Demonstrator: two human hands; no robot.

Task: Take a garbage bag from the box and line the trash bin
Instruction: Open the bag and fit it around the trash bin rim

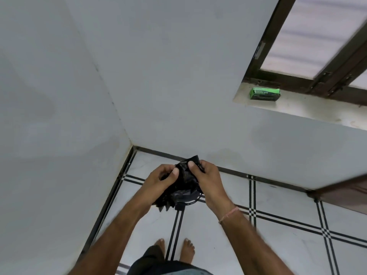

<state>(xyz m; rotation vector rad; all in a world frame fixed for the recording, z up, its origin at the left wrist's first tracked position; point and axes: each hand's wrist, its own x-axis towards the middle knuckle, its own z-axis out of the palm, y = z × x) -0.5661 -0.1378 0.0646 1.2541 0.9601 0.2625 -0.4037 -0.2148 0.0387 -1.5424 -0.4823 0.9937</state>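
- both hands are closed on a folded black garbage bag [183,175], held in front of the body above the tiled floor [278,245]; the left hand [160,178] pinches its left side with the thumb on top, and the right hand [206,178] pinches the right side near the top edge.
- the bag looks thin, light and limp, still bunched in folds, with a jagged torn edge hanging at the bottom; it should be slippery and its layers likely cling together.
- the best hold, by my reading, is at the open mouth edge, one layer in each hand, rubbing to part them, then shaking it out.
- under the bag a dark round rim [195,197] shows on the floor in the corner of the walls; it may be the trash bin, but most of it is hidden, so i cannot be sure.
- the green box [265,93] sits on the window sill [317,110], well apart from the hands, up to the right.
- bare feet [187,248] stand near the rim; nothing else seems to be in the way.
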